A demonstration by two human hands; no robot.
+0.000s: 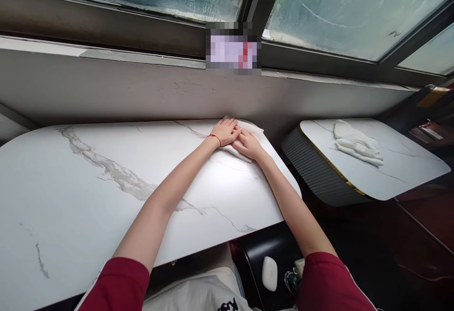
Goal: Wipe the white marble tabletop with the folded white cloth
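A folded white cloth [237,152] lies on a white marbled tabletop [106,221], near its far right corner. My left hand [225,132] presses down on the cloth, its fingers bent over it; a red string circles that wrist. Beside it, my right hand [251,145] grips the same cloth, and the fingertips of both hands meet. Part of the cloth is hidden under my palms. Both arms reach forward across the table.
A wall [142,86] with windows above borders the far edge. To the right stands a second marbled table [400,159] bearing a crumpled white cloth [356,143]. A white rounded case [270,273] rests on a black surface below the near edge.
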